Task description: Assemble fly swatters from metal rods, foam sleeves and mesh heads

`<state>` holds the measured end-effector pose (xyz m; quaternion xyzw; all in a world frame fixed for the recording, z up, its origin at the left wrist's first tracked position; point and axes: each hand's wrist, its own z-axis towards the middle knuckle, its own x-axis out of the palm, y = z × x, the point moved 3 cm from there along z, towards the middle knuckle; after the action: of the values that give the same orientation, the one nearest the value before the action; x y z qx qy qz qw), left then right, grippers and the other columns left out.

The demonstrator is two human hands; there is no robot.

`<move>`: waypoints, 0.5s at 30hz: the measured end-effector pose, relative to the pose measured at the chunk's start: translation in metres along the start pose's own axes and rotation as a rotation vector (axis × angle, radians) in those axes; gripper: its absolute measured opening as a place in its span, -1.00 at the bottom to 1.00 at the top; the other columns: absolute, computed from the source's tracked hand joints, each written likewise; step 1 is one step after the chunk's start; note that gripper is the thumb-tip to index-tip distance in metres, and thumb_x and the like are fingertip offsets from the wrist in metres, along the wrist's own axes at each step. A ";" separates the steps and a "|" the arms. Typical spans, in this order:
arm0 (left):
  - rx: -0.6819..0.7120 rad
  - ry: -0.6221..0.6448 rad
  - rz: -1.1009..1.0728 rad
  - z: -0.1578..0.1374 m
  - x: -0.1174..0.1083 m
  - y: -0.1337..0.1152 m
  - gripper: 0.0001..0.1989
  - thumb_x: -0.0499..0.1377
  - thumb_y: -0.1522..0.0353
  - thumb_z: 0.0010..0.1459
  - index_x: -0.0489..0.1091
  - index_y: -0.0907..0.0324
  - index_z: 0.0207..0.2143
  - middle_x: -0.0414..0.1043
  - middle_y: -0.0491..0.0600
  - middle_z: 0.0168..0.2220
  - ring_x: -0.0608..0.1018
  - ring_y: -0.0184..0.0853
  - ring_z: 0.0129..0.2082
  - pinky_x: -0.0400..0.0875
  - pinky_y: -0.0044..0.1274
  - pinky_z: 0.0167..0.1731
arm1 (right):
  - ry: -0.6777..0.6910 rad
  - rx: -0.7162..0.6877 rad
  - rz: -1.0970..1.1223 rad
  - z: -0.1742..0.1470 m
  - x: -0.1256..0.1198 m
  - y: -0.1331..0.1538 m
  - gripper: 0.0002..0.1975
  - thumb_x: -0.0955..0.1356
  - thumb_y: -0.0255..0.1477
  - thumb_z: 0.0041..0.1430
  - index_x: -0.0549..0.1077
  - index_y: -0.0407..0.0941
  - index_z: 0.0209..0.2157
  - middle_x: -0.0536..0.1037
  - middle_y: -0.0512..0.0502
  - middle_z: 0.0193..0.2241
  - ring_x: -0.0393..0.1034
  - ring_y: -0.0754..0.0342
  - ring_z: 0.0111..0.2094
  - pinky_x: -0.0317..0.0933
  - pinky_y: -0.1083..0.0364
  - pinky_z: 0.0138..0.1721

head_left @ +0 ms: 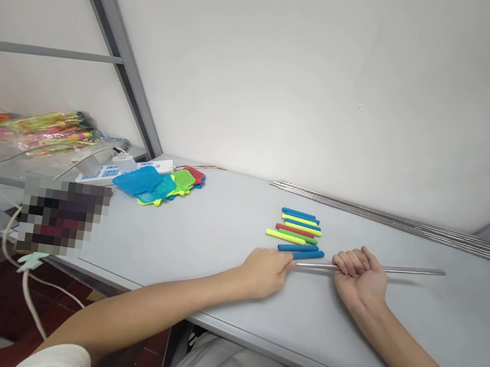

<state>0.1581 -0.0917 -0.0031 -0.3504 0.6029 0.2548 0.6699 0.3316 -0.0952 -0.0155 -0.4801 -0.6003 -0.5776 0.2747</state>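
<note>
A thin metal rod point(415, 272) lies nearly level across the front of the table, low over its surface. My right hand point(361, 279) is closed around its middle, palm turned up. At the rod's left end my left hand point(266, 273) is closed, hiding that end and whatever else may be inside the fist. Just beyond the left hand lie two blue tubes, the nearer blue tube point(309, 255) almost touching the fingers. Behind them, several slim tubes in yellow, green, red and blue form a loose row, among them a yellow tube point(285, 236).
Long metal rods point(359, 210) lie bundled along the wall at the back right. Flat plastic fly-swatter heads point(138, 181) overlap at the left, beside a white power strip point(98, 174) with cables. Bagged colourful items point(52, 126) lie farther left, past a grey metal frame point(120, 63).
</note>
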 end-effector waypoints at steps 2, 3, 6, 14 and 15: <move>-0.004 0.000 -0.007 0.000 -0.001 0.000 -0.58 -0.34 0.24 0.16 0.25 0.14 -0.37 0.37 -0.04 -0.44 0.42 -0.31 -0.48 0.18 -0.54 -0.55 | 0.006 0.003 -0.004 0.000 0.001 0.000 -0.66 0.17 -0.53 -0.01 -0.17 -0.13 -0.68 -0.21 0.15 -0.76 -0.25 0.24 -0.75 -0.14 0.22 -0.75; -0.005 0.000 -0.013 0.000 -0.001 0.000 -0.59 -0.34 0.24 0.16 0.25 0.14 -0.37 0.36 -0.04 -0.44 0.42 -0.31 -0.48 0.19 -0.54 -0.55 | 0.004 0.005 -0.001 0.000 0.002 0.001 -0.66 0.17 -0.54 -0.01 -0.16 -0.13 -0.68 -0.22 0.15 -0.75 -0.25 0.24 -0.74 -0.14 0.22 -0.75; -0.012 0.000 -0.039 -0.001 0.000 -0.001 -0.60 -0.33 0.24 0.16 0.25 0.14 -0.37 0.36 -0.06 -0.45 0.41 -0.32 -0.48 0.20 -0.55 -0.55 | -0.017 0.027 0.018 0.001 0.003 0.003 -0.67 0.17 -0.55 -0.02 -0.16 -0.12 -0.67 -0.22 0.14 -0.74 -0.25 0.24 -0.74 -0.14 0.22 -0.75; 0.080 -0.217 -0.188 -0.002 -0.022 -0.007 -0.70 -0.21 0.28 0.17 0.25 0.20 -0.38 0.31 -0.03 -0.40 0.38 -0.36 -0.38 0.26 -0.53 -0.40 | -0.045 0.082 0.061 0.011 0.001 0.010 -0.70 0.14 -0.60 -0.01 -0.14 -0.12 -0.66 -0.18 0.15 -0.74 -0.23 0.23 -0.73 -0.12 0.21 -0.73; 0.119 -0.319 -0.223 -0.005 -0.034 -0.007 -0.74 -0.16 0.28 0.15 0.25 0.20 -0.34 0.29 -0.02 -0.36 0.37 -0.36 -0.34 0.27 -0.52 -0.35 | -0.045 0.088 0.071 0.011 0.000 0.011 -0.70 0.13 -0.61 -0.01 -0.14 -0.12 -0.66 -0.18 0.15 -0.75 -0.23 0.23 -0.73 -0.11 0.21 -0.73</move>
<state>0.1552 -0.0974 0.0316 -0.3300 0.4607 0.1950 0.8005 0.3435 -0.0858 -0.0126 -0.5017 -0.6136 -0.5296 0.3022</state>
